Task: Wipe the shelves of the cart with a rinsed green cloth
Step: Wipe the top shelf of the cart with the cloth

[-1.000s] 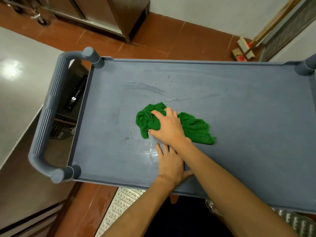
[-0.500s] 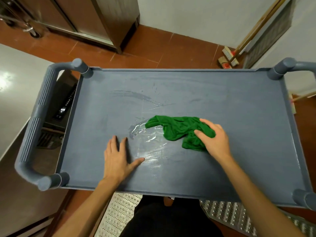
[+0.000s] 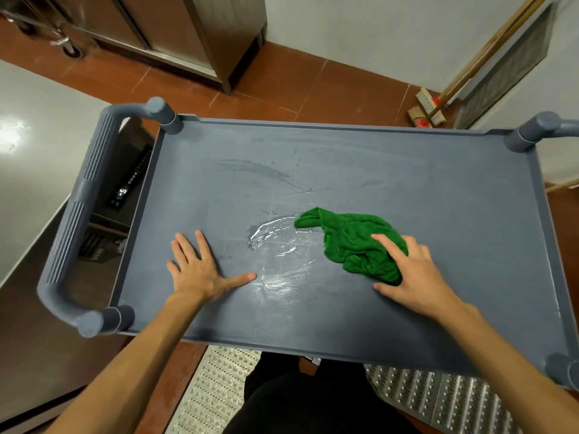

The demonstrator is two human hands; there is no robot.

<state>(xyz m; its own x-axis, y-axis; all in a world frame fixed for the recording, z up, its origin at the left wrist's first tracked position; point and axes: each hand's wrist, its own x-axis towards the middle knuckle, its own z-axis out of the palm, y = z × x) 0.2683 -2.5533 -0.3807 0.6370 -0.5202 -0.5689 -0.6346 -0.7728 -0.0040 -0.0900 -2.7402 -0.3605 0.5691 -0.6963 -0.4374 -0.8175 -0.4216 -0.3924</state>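
Note:
The grey-blue top shelf of the cart fills the middle of the view. A crumpled green cloth lies on it, right of centre. My right hand presses on the cloth's right end, fingers over it. My left hand rests flat on the shelf near its front left, fingers spread, holding nothing. Wet streaks shine on the shelf between my two hands.
The cart's handle curves off the left end, close to a steel counter. A broom leans on the far wall at the right. Steel cabinets stand behind. A perforated floor mat lies under the cart's near edge.
My right hand has dragged the cloth from the shelf's centre-left toward the right, leaving a wet trail. My left hand moved left, from beneath my right wrist to the front left of the shelf.

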